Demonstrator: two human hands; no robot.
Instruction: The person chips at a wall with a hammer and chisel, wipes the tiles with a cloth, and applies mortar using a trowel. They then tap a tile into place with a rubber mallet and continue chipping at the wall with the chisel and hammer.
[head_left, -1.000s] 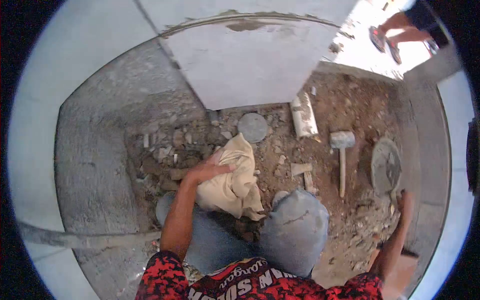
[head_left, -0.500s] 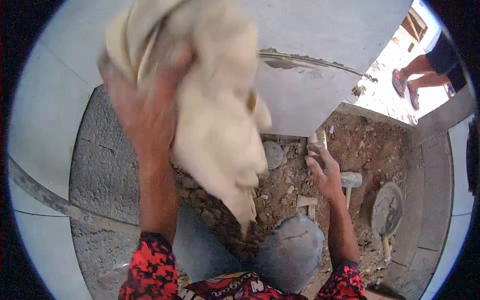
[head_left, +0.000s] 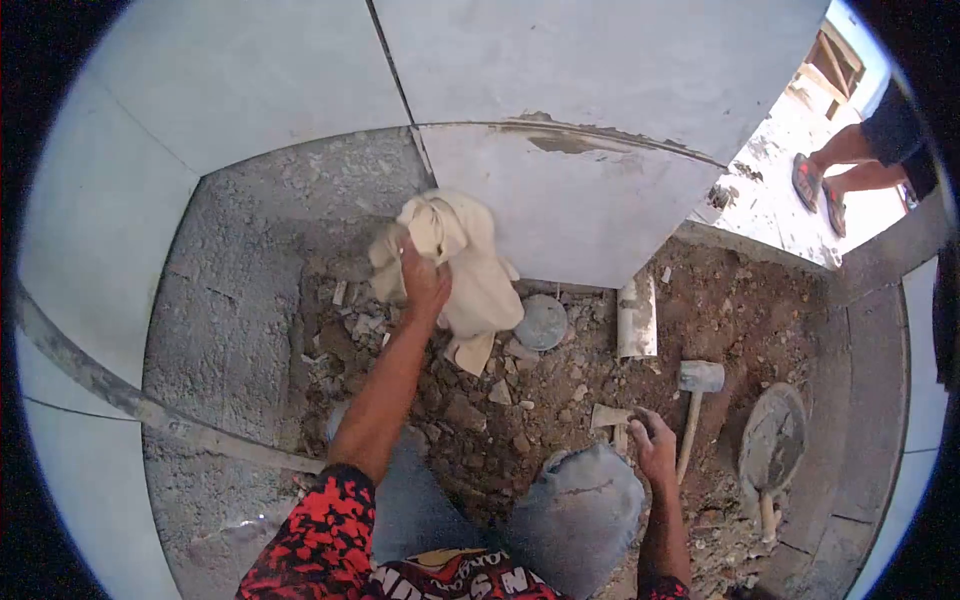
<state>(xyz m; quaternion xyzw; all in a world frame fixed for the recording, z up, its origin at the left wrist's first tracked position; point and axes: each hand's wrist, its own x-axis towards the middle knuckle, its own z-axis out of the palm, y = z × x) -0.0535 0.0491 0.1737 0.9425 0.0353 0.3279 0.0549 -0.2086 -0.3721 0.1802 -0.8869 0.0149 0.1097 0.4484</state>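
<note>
My left hand [head_left: 427, 283] grips a bunched cream cloth [head_left: 478, 285] low over the rubble, at the foot of the tiled wall. Its lower end hangs beside a round grey disc [head_left: 542, 322] on the ground. By my right knee, my right hand [head_left: 657, 448] is half curled with fingers apart. Its fingertips are right at the head of a small hatchet-like tool [head_left: 611, 416] with a short wooden handle. A mallet [head_left: 700, 377] with a grey head and light handle lies just to the right of that hand.
Farther right rests a rounded trowel [head_left: 775, 435] coated in mortar. A white pipe-like piece [head_left: 637, 318] stands against the large wall tile [head_left: 600, 200]. A long grey bar [head_left: 190, 428] crosses on the left. Another person's legs [head_left: 850, 165] show at the bright doorway.
My left hand has carried the cloth down and away from me to the wall's foot. My right hand has left the white piece and come back toward my knee.
</note>
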